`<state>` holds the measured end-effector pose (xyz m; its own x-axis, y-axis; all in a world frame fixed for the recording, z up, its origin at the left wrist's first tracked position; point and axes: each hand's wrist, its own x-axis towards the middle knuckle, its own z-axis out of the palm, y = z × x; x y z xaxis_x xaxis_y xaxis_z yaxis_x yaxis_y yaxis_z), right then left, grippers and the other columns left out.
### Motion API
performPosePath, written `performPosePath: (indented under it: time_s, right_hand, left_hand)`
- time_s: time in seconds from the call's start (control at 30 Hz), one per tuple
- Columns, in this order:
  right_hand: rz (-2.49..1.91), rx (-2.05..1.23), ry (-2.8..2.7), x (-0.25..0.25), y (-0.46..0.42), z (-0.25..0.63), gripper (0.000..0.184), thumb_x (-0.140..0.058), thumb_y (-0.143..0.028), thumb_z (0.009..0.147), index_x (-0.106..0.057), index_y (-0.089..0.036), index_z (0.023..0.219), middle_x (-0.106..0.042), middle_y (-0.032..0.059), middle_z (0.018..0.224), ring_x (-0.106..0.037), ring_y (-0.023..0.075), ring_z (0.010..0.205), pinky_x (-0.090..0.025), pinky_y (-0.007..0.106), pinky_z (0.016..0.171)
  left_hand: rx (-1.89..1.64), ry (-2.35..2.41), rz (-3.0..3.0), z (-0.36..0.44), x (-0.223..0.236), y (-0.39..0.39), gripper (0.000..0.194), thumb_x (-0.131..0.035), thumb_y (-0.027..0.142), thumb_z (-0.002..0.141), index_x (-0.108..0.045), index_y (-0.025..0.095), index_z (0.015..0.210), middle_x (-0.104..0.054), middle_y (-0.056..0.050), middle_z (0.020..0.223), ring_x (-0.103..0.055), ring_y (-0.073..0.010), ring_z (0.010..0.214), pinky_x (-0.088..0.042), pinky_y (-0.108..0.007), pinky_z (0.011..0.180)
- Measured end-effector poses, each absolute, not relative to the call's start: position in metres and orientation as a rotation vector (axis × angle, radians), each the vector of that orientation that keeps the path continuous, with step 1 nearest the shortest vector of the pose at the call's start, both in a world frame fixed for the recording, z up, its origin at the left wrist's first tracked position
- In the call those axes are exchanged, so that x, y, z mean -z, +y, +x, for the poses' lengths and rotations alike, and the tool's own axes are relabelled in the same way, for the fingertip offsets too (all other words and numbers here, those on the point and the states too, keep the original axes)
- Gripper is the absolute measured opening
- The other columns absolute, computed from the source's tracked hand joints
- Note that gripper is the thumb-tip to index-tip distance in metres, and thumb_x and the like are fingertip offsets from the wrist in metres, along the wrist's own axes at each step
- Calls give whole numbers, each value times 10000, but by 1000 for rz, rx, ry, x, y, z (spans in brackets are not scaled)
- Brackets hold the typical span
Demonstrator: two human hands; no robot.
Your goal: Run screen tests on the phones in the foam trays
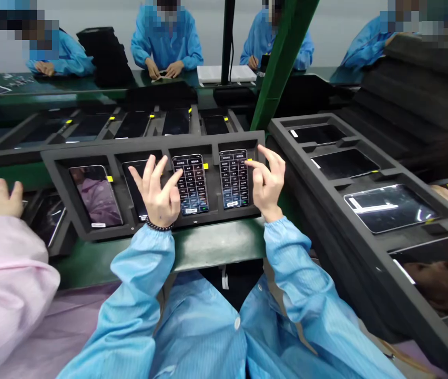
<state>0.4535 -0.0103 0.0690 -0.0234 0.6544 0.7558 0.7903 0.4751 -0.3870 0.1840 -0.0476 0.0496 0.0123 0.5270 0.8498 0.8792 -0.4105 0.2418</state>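
Observation:
A black foam tray (90, 239) in front of me holds several phones in slots. Two of them, one (191, 184) left of the other (233, 179), show a lit grid of buttons. My left hand (158, 190) is open with fingers spread, its forefinger touching the left lit phone and its palm over a dark phone (135, 184). My right hand (268, 181) is open too, fingers curved, its forefinger at the top right edge of the right lit phone. The leftmost phone (95, 196) shows a pinkish reflection.
A second black tray (279, 129) with dark phones stretches along my right. More trays with phones lie behind on the green belt (216, 245). A person in a pink sleeve (7, 263) works at my left. Several workers in blue coats sit opposite.

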Motion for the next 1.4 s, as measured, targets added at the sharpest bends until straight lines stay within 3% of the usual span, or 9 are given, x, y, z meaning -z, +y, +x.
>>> performPosePath:
  time_s: [0.13,0.3,0.43,0.63,0.87,1.1,1.27,1.4]
  right_hand:
    - [-1243,191,-1841,-53,0,450,493,-301,-435,1000,-665,-283,1294,-435,30,1566,-373,314,1440,-221,533,1236]
    - [-1287,232,-1949,-46,-2,450,436,-370,-435,1001,-615,-362,1354,-406,-16,1589,-376,300,1439,-184,555,1243]
    - [-1268,219,-2010,-49,-1,447,428,-419,-417,1001,-584,-340,1389,-357,-5,1620,-349,300,1458,-144,559,1255]
    - [-1284,199,-1935,-45,-1,449,480,-365,-446,1000,-532,-312,1430,-372,23,1609,-349,299,1462,-196,541,1242]
    - [-1221,150,-1849,-43,-3,451,516,-318,-449,1006,-504,-250,1443,-386,74,1582,-399,301,1405,-315,481,1187]
    - [-1170,261,-1824,-42,0,449,478,-337,-418,1012,-545,-214,1392,-430,120,1539,-436,294,1366,-366,490,1142]
    - [-1178,390,-1910,-51,7,435,382,-412,-387,1008,-640,-265,1289,-415,86,1563,-389,295,1419,-221,550,1224]
    - [-1166,434,-2011,-58,12,424,401,-468,-391,1002,-587,-299,1374,-375,99,1592,-359,290,1450,-159,584,1235]
  left_hand:
    - [1299,-1582,-1998,185,-38,-31,526,-324,409,957,-662,189,1294,-441,-123,1549,-252,-297,1533,2,-565,1271]
    - [1276,-1584,-2023,182,-27,-36,502,-366,411,943,-667,226,1300,-396,-95,1583,-219,-309,1541,12,-569,1269]
    - [1223,-1615,-2028,183,-29,-35,513,-372,449,945,-654,249,1324,-363,-81,1602,-179,-306,1554,24,-569,1264]
    - [1210,-1579,-2062,185,-32,-34,526,-354,474,963,-614,261,1369,-303,-83,1631,-170,-327,1553,71,-577,1252]
    - [1346,-1608,-1846,184,-34,-43,671,-215,546,962,-603,172,1361,-381,-137,1559,-221,-317,1534,-21,-545,1269]
    - [1369,-1580,-1841,184,-33,-39,617,-239,481,979,-622,178,1357,-368,-134,1584,-235,-317,1528,-5,-532,1272]
    - [1358,-1613,-1858,186,-32,-36,626,-228,489,984,-614,187,1372,-337,-134,1606,-203,-320,1539,44,-527,1266]
    - [1362,-1578,-1856,187,-31,-36,600,-247,472,991,-607,191,1381,-350,-141,1597,-220,-310,1535,21,-519,1268]
